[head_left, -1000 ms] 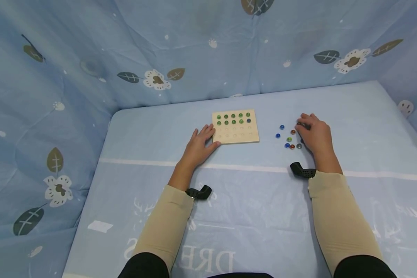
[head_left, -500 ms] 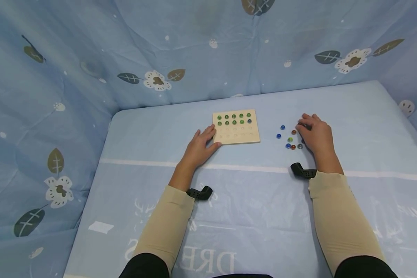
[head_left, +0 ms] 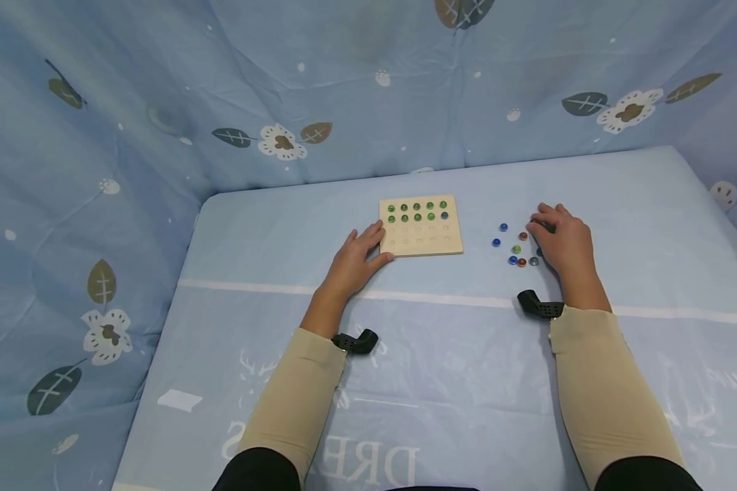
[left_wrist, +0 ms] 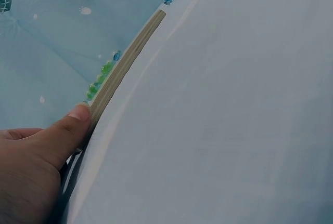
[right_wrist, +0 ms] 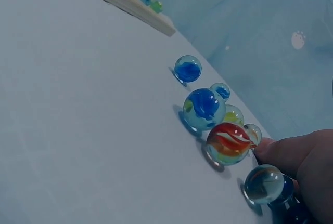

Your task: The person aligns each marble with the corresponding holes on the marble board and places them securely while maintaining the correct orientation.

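Half-filled wooden board (head_left: 421, 235), loose marbles (head_left: 516, 249) nearby

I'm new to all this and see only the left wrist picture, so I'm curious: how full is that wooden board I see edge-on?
Observer: The head view shows the wooden board with its two far rows full of marbles and its two near rows bare.
Visitor: I spot a bit of fingers at the top of my picture. Where is that hand?
Observer: In the head view, the right hand is at the right side of the loose marbles.
Visitor: Is any marble red?
Observer: Yes, the right wrist view shows a red-swirled marble with white streaks.
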A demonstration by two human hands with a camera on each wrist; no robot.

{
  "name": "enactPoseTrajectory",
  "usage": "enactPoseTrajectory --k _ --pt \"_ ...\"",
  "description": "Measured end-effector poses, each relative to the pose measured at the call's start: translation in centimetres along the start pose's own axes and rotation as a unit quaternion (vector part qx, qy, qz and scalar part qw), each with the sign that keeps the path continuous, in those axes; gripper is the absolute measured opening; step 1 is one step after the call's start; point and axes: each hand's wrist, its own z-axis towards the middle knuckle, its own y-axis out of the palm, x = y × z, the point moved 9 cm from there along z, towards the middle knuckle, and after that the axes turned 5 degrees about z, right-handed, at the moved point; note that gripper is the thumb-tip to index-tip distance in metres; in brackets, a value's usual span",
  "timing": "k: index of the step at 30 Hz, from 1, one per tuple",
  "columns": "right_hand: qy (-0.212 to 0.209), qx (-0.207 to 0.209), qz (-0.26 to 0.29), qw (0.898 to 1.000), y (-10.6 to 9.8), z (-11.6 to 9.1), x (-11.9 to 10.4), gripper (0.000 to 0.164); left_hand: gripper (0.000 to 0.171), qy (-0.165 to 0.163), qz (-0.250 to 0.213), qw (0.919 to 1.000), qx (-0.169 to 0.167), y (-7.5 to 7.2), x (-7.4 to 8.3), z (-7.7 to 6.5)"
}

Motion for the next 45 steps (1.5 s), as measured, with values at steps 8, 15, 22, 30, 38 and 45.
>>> enactPoseTrajectory --k 8,15,22,30,38,45 --pt "-0.001 0.008 0.005 1.000 0.0 0.1 -0.2 0.041 0.072 -0.002 -0.002 1.0000 0.002 -0.1 -0.2 0.0" --pt "-0.001 0.007 0.022 1.000 0.1 0.1 -0.7 0.043 0.071 -0.004 -0.002 1.0000 0.009 -0.3 -0.4 0.0" --pt "-0.036 0.009 0.044 0.998 0.2 -0.5 -2.8 0.045 0.071 -0.010 0.002 0.9999 0.008 -0.3 -0.4 0.0" --pt "-0.139 -0.009 0.021 0.990 3.1 -1.8 -8.8 0.039 0.072 -0.014 0.002 0.9999 0.002 -0.1 -0.4 0.0" --pt "-0.219 -0.055 0.025 0.974 8.4 -2.6 -14.3 0.033 0.071 -0.017 -0.007 0.9998 -0.002 0.0 -0.1 0.1" --pt "-0.239 -0.092 0.020 0.966 12.3 -3.1 -17.3 0.034 0.070 -0.016 0.005 0.9999 0.002 -0.1 0.1 0.0"
